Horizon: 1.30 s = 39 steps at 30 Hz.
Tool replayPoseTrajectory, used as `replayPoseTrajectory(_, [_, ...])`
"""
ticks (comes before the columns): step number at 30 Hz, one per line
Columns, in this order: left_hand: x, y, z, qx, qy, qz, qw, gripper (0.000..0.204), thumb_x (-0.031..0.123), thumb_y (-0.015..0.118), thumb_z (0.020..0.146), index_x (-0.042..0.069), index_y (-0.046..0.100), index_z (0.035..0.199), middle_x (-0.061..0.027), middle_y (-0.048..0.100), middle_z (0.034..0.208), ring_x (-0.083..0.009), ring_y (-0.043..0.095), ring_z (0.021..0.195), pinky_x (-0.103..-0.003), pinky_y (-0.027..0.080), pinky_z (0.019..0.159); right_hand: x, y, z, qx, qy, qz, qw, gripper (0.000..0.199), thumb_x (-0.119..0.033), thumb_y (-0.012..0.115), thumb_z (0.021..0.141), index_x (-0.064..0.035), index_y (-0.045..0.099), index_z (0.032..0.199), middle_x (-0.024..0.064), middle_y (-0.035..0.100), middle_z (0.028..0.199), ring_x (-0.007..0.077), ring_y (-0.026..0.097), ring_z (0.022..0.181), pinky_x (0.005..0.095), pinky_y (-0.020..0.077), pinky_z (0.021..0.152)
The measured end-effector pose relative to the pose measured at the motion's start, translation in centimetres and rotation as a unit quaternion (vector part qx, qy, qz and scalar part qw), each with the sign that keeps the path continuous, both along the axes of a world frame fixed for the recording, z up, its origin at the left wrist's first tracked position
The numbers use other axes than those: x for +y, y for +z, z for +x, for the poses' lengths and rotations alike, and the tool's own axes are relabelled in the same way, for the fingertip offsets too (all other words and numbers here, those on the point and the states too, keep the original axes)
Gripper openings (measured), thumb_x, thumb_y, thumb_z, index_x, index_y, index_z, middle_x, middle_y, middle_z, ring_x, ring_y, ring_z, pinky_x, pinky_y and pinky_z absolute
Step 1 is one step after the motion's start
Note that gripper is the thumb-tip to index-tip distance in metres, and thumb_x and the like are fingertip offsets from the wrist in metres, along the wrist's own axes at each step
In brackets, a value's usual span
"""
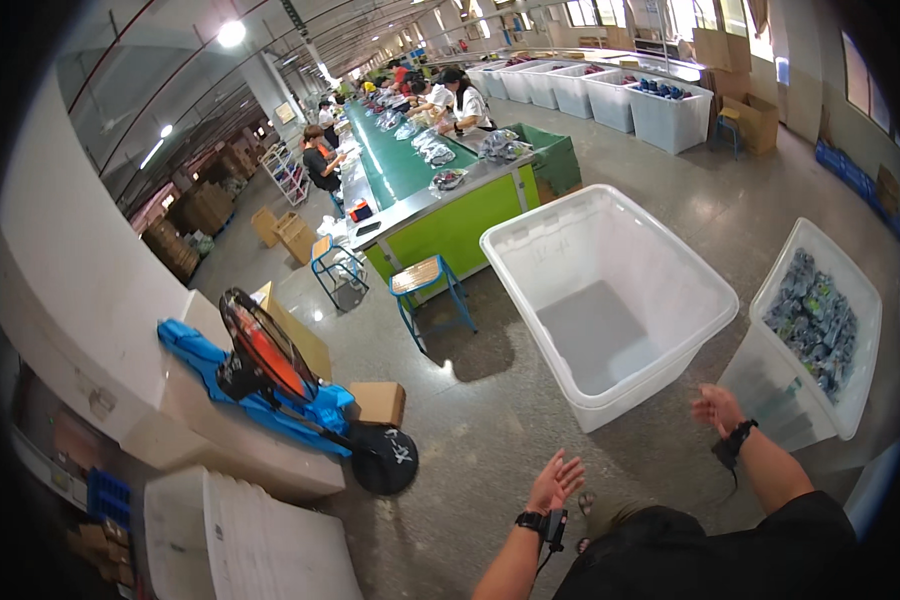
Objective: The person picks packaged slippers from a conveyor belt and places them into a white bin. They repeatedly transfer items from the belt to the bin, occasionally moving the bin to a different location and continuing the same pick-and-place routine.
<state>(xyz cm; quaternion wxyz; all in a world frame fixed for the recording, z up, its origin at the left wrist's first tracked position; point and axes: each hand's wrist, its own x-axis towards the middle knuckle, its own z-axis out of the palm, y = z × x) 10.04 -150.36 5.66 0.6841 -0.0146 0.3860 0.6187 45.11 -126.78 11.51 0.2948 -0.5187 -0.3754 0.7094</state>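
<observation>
My left hand (555, 480) is held out over the floor, palm turned inward and fingers apart, with nothing in it. Farther right, my right hand (718, 408) hangs in the air with its fingers loosely bent and apart; no thing shows in it. In front of both hands stands a big white plastic bin (660, 375), its bare bottom visible; neither hand touches it. To the right of my right hand, a second white bin (775, 390) leans in the view, filled with many small grey plastic-wrapped packages (813, 320).
Ahead runs a green-topped conveyor table (395, 160) with people seated along it. Two stools, one wooden-topped (417, 275), stand at its end. On the left are a floor fan (270, 345), a cardboard box (378, 403) and stacked white bins (270, 540). More filled bins (670, 115) line the back right.
</observation>
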Motion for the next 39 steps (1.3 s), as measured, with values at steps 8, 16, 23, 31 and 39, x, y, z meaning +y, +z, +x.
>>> replayPoseTrajectory(8, [-11.4,-13.0,-18.8,0.145,0.148,-0.329,0.921,0.031,0.022,0.053,0.093,0.007,0.048,0.12,-0.0134,0.06,0.106,-0.0232,0.062,0.085,-0.037,0.054,0.07,-2.4,-10.6,-4.0,-0.425,0.295,-0.204,0.831,0.025,-0.024,0.063,0.087,-0.0002,0.067,0.081,0.0101,0.067,0.076,0.0196,0.065,0.064,0.0346,0.0502,0.058])
replayPoseTrajectory(16, [-18.5,-13.8,-28.3,0.089,0.221,-0.46,0.855,0.011,0.017,0.05,0.09,0.006,0.053,0.088,-0.0083,0.055,0.068,-0.0227,0.058,0.058,-0.039,0.049,0.049,13.6,-9.3,-24.4,-0.333,0.278,0.013,0.901,0.026,-0.023,0.058,0.085,-0.0043,0.066,0.07,0.0054,0.062,0.06,0.0158,0.062,0.059,0.0331,0.0463,0.053])
replayPoseTrajectory(23, [-6.7,-18.0,-42.5,0.061,0.155,-0.41,0.897,0.013,0.017,0.05,0.089,0.006,0.053,0.086,-0.0083,0.054,0.064,-0.023,0.057,0.057,-0.039,0.047,0.047,26.0,-6.7,-45.4,-0.159,0.251,0.082,0.951,0.038,-0.024,0.063,0.084,0.004,0.059,0.109,0.0097,0.066,0.083,0.0138,0.065,0.071,0.027,0.0511,0.06])
replayPoseTrajectory(31, [15.7,-18.0,-68.8,0.167,0.114,-0.347,0.916,0.02,0.02,0.049,0.09,0.006,0.051,0.076,-0.0071,0.053,0.065,-0.0207,0.052,0.051,-0.035,0.045,0.046,27.4,-8.3,-52.9,-0.203,0.22,0.007,0.954,0.035,-0.024,0.063,0.084,0.0045,0.061,0.105,0.0094,0.066,0.081,0.0137,0.064,0.069,0.0273,0.0507,0.06])
replayPoseTrajectory(39, [44.1,-8.9,-81.6,0.321,-0.008,-0.25,0.913,0.017,0.019,0.054,0.093,0.006,0.054,0.103,-0.0041,0.06,0.083,-0.017,0.061,0.072,-0.031,0.052,0.061,28.6,-11.9,-55.9,-0.205,0.038,-0.119,0.971,0.03,-0.022,0.062,0.086,0.0034,0.06,0.102,0.0082,0.064,0.082,0.0142,0.061,0.066,0.0271,0.0489,0.056])
